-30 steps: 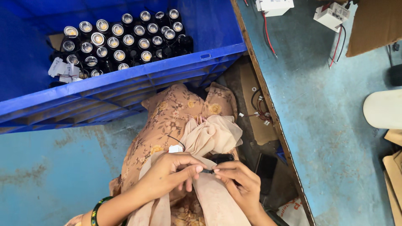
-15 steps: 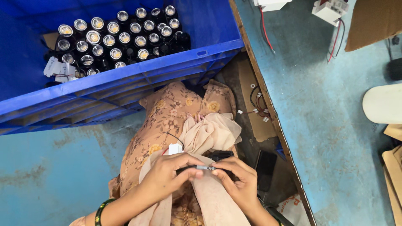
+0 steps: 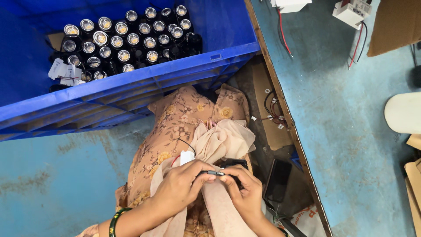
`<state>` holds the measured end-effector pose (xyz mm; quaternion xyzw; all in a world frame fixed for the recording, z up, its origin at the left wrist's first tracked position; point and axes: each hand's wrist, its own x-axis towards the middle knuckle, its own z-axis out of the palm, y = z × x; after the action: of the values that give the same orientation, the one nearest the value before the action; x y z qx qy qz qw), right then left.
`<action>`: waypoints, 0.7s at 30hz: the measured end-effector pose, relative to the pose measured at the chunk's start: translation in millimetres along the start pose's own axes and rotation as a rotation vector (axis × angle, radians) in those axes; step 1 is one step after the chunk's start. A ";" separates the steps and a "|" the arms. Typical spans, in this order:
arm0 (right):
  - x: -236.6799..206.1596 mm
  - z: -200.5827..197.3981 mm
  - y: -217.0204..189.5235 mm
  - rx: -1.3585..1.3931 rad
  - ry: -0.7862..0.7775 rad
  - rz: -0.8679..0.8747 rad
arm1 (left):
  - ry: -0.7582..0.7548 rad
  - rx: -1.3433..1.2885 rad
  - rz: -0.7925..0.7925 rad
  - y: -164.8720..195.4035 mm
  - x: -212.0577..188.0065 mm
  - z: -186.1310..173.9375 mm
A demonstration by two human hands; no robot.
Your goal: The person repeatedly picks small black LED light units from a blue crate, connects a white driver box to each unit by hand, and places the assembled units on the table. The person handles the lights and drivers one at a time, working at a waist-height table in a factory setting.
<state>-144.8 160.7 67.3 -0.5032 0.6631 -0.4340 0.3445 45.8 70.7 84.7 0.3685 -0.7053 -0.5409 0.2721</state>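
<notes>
A: What are the person's hands doing?

B: The left hand (image 3: 182,186) and the right hand (image 3: 243,193) meet over the lap. Between them sits a small dark part (image 3: 212,173), a short thin piece with a pale tip. The fingertips of both hands are pinched shut on it, one from each side.

A: Where exactly is that part?

B: It is low in the view, just above the beige scarf (image 3: 223,140) that drapes over the floral dress (image 3: 175,123). A black object (image 3: 232,163) lies right behind it on the lap; what that object is cannot be told. A small white connector (image 3: 187,157) lies just beside the left hand, with a thin black wire (image 3: 186,144) curling away from it over the cloth.

A: Anything on the left wrist?

B: A green bangle (image 3: 115,219) circles the left forearm.

A: And around the person?

B: A large blue crate (image 3: 144,83) stands ahead of the knees on the blue counter (image 3: 52,184). Inside it, rows of black spotlights (image 3: 127,39) stand packed close, their round lenses facing up. A few small white parts (image 3: 63,72) lie in the crate at the left of the rows.

A: What is to the right?

B: A wooden edge (image 3: 285,118) runs slantwise past the knee. Beyond it, on the blue surface, a white box with red and black wires (image 3: 351,11) sits near the top, well apart from the hands. A dark flat phone (image 3: 277,180) lies near the right hand, below a small tangle of wires (image 3: 274,112) on a piece of cardboard (image 3: 267,105).
</notes>
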 end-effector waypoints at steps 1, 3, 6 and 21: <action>0.3 0.5 0.3 0.001 -0.001 -0.001 | -0.007 -0.003 -0.005 -0.9 -0.1 0.6; 1.0 1.4 0.8 0.008 -0.008 0.003 | -0.020 -0.010 -0.016 -2.8 0.3 0.4; 3.5 -0.5 0.7 0.029 -0.040 0.048 | -0.041 -0.027 0.014 -5.3 4.6 -5.3; 28.2 -24.7 -8.0 0.395 0.047 -0.193 | 0.058 -0.107 0.487 119.0 48.9 -115.5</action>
<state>-171.1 138.1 83.7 -0.4766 0.5218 -0.5981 0.3778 81.0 -17.0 229.4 0.1884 -0.7355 -0.4852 0.4338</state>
